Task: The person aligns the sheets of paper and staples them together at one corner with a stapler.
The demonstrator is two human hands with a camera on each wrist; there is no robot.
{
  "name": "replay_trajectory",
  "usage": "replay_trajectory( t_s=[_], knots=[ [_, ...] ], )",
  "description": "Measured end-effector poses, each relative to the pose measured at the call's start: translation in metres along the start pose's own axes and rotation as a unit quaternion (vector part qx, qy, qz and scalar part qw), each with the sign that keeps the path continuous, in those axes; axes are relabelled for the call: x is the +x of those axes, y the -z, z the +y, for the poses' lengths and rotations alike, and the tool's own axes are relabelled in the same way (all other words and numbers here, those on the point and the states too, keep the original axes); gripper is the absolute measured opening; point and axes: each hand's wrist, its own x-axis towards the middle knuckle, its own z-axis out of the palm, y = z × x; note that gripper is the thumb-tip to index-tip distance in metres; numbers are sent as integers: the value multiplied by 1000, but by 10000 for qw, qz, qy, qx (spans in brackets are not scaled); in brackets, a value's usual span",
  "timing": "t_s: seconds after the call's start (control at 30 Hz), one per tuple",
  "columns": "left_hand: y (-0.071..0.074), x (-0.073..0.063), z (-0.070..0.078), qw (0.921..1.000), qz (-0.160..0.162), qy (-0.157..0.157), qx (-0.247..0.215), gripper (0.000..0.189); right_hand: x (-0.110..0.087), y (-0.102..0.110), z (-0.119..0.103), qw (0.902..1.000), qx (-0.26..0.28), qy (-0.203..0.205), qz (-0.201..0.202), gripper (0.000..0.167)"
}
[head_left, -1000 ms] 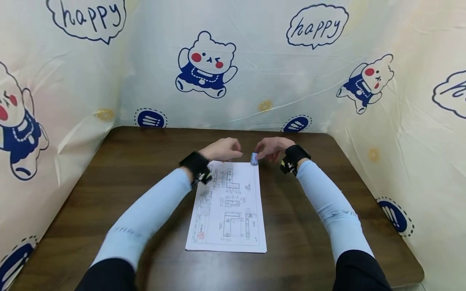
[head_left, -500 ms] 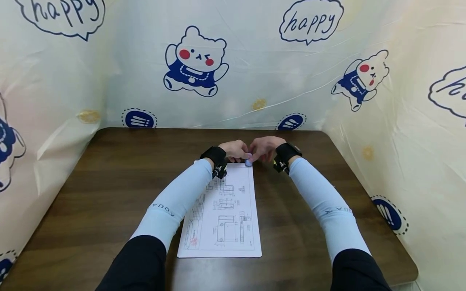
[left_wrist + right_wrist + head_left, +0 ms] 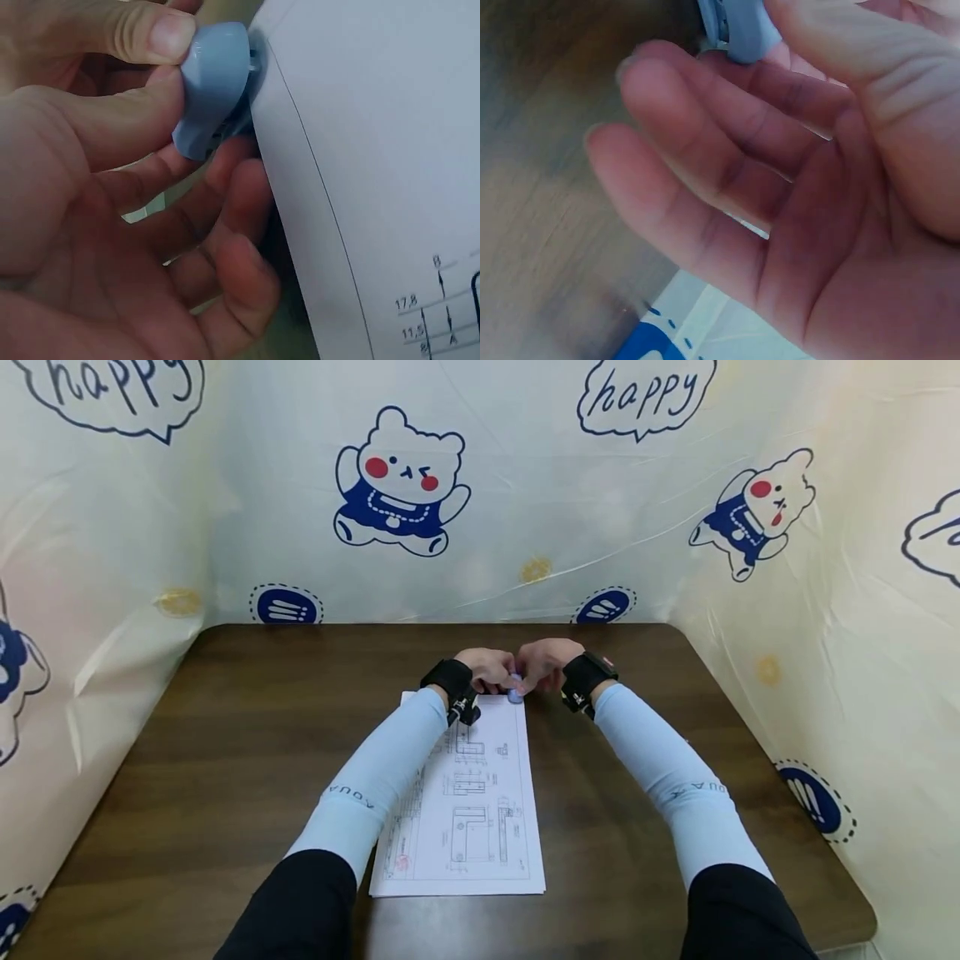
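Observation:
A small light-blue stapler (image 3: 515,695) sits at the far right corner of a stack of paper sheets (image 3: 480,881) printed with technical drawings. Its body (image 3: 216,79) straddles the paper's edge in the left wrist view. My left hand (image 3: 489,669) grips it between thumb and fingers, the other fingers curling loosely below. From the opposite side my right hand (image 3: 546,662) pinches the same stapler, its thumb close to the left thumb. The right wrist view shows the lower fingers (image 3: 697,135) of that hand loosely bent, with only part of the stapler at the top.
The papers lie on a dark brown wooden table (image 3: 262,752). A pale printed curtain (image 3: 285,485) with bears and lettering hangs behind the table and along both sides.
My left hand has moved right, from above the paper's far edge to the stapler, and now holds it alongside my right hand. The head view has shifted slightly.

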Motion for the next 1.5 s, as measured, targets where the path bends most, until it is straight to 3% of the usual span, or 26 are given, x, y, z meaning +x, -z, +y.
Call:
replay_trajectory(
  t_s=[0.17,0.33,0.47,0.73,0.87,1.03,1.13,1.3,1.4,1.5],
  knots=[
    [-7,-2,2,9998,95,-155,-39,19,-3,-2,-7,9976,-612,273,196,21],
    [-9,-4,2,9991,192,-324,219,27,-3,-9,6,9996,-98,253,-3,26],
    [-9,-5,-2,9986,256,-198,425,31,0,-17,16,9988,342,210,-284,41],
    [-7,-3,-14,9987,313,-351,-183,40,-3,-13,14,9991,265,326,5,45],
    [-6,-12,-19,9956,669,-563,-330,45,-16,-10,14,9983,92,521,233,53],
    [-11,-26,-12,9846,1476,-674,655,32,-12,-15,12,9888,-707,1052,788,59],
    [-19,-24,-7,9770,1606,-734,1192,29,3,-21,14,9771,-1017,1429,1209,44],
    [-20,-22,-7,9608,2033,-909,1651,13,13,-26,12,9614,-1076,1659,1916,23],
    [-13,-27,-10,9490,2403,-1019,1767,20,15,-26,8,9545,-947,1690,2266,17],
    [-8,-30,-14,9464,2470,-1069,1787,26,20,-28,3,9523,-861,1687,2393,16]
  ],
)
